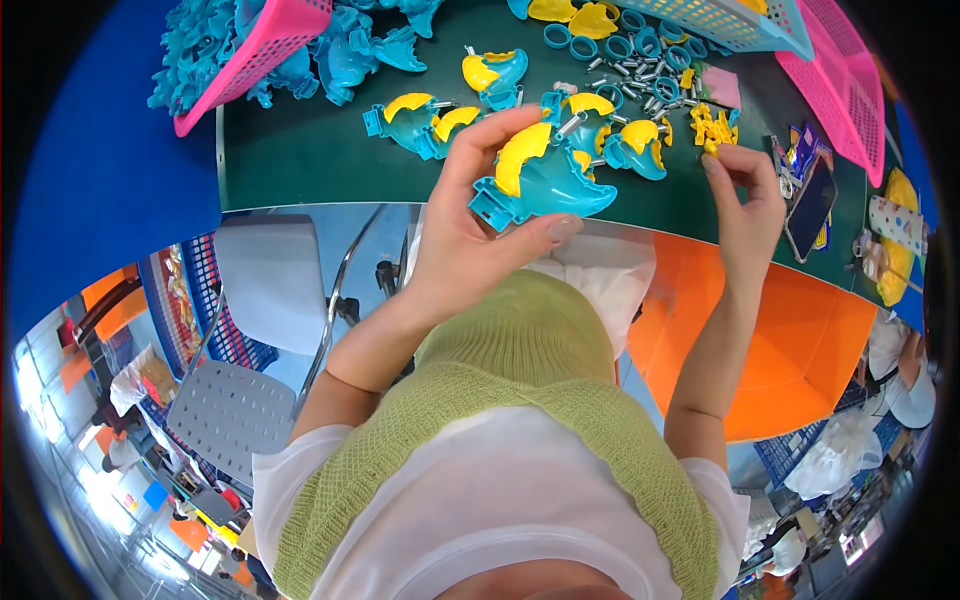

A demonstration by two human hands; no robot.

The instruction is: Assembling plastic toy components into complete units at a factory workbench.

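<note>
My left hand is closed around a curved blue plastic toy shell with a yellow insert, held above the table's near edge. A metal spring or pin shows at the shell's upper edge. Farther right, my right hand pinches a small yellow plastic piece between thumb and forefinger. It is just below a small pile of similar yellow pieces. Beyond my left hand lie similar blue shells with yellow inserts, such as one blue shell and another blue shell.
The dark green table carries metal springs, blue rings and a heap of blue parts. Pink baskets stand at both sides. A phone lies at the right. Below are a grey chair and an orange bin.
</note>
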